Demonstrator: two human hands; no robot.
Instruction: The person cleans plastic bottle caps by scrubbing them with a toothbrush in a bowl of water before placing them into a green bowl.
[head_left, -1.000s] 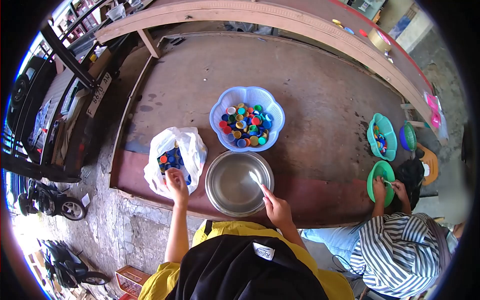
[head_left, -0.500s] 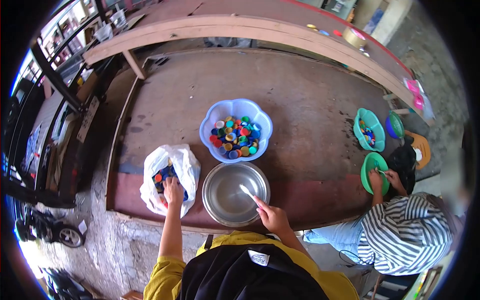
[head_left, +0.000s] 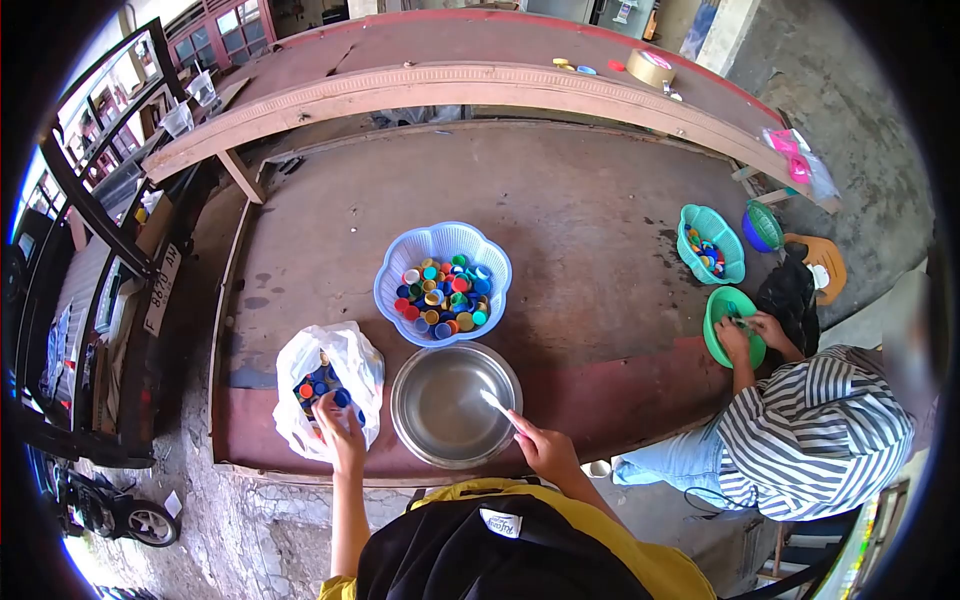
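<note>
My left hand (head_left: 338,432) is at the near side of a white plastic bag (head_left: 292,372) filled with blue, red and other bottle caps (head_left: 322,384). Its fingers are curled, and whether a cap is between them is too small to tell. In my right hand (head_left: 541,444) is a white-tipped brush-like tool (head_left: 496,403), pointing over the right side of a metal bowl (head_left: 410,446). That bowl holds no caps. Just behind it stands a blue-violet scalloped basket (head_left: 390,285) with many coloured caps (head_left: 447,293).
At the right, a person in a striped shirt (head_left: 815,430) works over a green bowl (head_left: 712,322). Beyond are a teal basket (head_left: 735,262) with caps, a black bag (head_left: 790,296) and an orange stool (head_left: 828,262). A wooden rail (head_left: 450,88) crosses the far side.
The camera view has shifted. My left hand has drawn back from the caps towards the bag's near edge. My right hand still holds the tool over the metal bowl.
</note>
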